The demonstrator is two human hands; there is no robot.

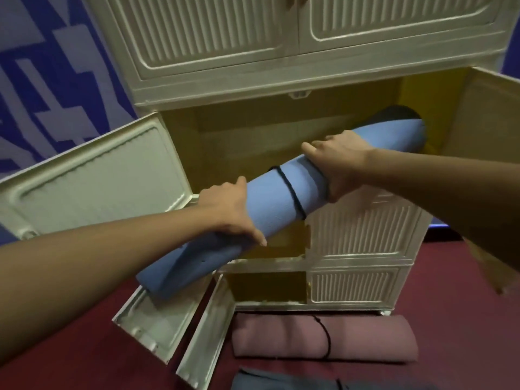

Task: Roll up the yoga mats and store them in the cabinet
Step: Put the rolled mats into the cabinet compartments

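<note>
A person feeds a rolled blue mat (pixel 281 190) into a cream cabinet (pixel 225 38), both hands closed around the roll. Left of the cabinet's open middle shelf, a door (pixel 95 175) hangs swung wide. The left hand (pixel 228 209) wraps the mat's near end, which sticks out in front of the cabinet; a black cord (pixel 289 192) rings the roll between the hands. The right hand (pixel 334 161) grips farther up, nearer the opening. The mat's long axis slants from lower left to upper right, its far end already inside the shelf at the right. On the floor below the cabinet lie a pink mat (pixel 323 337) and a grey mat (pixel 281 381), still to be stored.
</note>
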